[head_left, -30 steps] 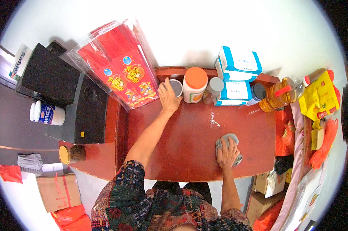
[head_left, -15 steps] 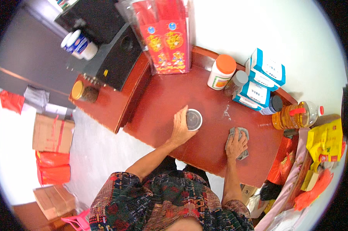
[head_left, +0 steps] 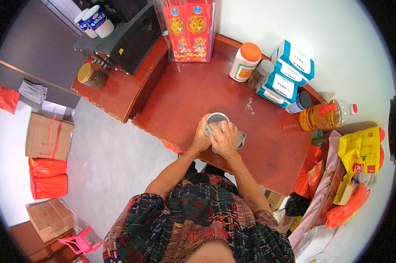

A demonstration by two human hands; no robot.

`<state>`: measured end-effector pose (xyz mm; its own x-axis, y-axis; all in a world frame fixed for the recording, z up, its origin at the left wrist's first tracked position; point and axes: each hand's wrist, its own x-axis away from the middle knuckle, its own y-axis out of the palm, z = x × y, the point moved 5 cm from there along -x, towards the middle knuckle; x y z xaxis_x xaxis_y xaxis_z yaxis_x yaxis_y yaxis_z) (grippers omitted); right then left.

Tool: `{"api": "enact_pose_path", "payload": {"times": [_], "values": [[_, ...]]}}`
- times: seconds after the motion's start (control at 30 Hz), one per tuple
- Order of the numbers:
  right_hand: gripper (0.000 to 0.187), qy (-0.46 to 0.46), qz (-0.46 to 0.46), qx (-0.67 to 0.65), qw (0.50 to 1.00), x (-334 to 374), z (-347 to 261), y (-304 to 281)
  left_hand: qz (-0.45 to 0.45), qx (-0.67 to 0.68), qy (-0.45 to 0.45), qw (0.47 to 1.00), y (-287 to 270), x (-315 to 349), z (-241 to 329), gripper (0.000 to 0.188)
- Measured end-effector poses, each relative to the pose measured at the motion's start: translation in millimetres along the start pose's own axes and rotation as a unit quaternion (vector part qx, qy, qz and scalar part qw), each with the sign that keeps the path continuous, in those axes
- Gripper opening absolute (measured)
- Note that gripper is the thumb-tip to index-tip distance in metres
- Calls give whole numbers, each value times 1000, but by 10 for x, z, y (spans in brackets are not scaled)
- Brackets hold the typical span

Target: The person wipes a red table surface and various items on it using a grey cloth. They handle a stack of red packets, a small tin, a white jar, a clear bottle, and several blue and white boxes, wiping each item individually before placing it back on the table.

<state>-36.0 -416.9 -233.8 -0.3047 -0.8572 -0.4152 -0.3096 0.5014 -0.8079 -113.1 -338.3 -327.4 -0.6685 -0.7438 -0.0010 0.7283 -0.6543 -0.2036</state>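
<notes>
My left hand (head_left: 200, 136) is closed round the left side of a round container (head_left: 217, 116) with a white rim, near the middle of the red-brown desk (head_left: 176, 98). My right hand (head_left: 225, 139) grips a grey cloth (head_left: 241, 139) and presses it against the container's near right side. Part of the cloth shows between the two hands, and a loose end hangs out to the right of my right hand. The fingers hide most of the container's body.
Along the wall stand a white jar with an orange lid (head_left: 246, 62), a grey-lidded jar (head_left: 261, 72), blue-and-white boxes (head_left: 280, 87), a dark-lidded jar (head_left: 299, 103) and an oil bottle (head_left: 322, 116). Red packets (head_left: 191, 33) lean at the back. A gold-lidded jar (head_left: 92, 76) is at left.
My right hand has moved left with the cloth, from the right part of the desk onto the container. The left hand still holds the container, now slightly nearer the desk's back edge.
</notes>
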Motion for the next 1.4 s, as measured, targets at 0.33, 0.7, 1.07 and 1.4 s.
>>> {"api": "enact_pose_path", "payload": {"times": [0.33,0.7,1.07,1.4], "values": [[25,145,-62,220,963,-620,-107,381,-10,-126,110,986,-16,-175,-213,75],[28,170,-71,10,983,-823,249,288,59,-37,5,998,-38,-437,37,80],[30,148,-85,-307,936,-554,-441,-588,59,-133,174,974,-992,-167,1059,72],[38,-49,97,-26,994,-790,-1239,-470,133,-168,195,957,-1173,-152,1366,49]]}}
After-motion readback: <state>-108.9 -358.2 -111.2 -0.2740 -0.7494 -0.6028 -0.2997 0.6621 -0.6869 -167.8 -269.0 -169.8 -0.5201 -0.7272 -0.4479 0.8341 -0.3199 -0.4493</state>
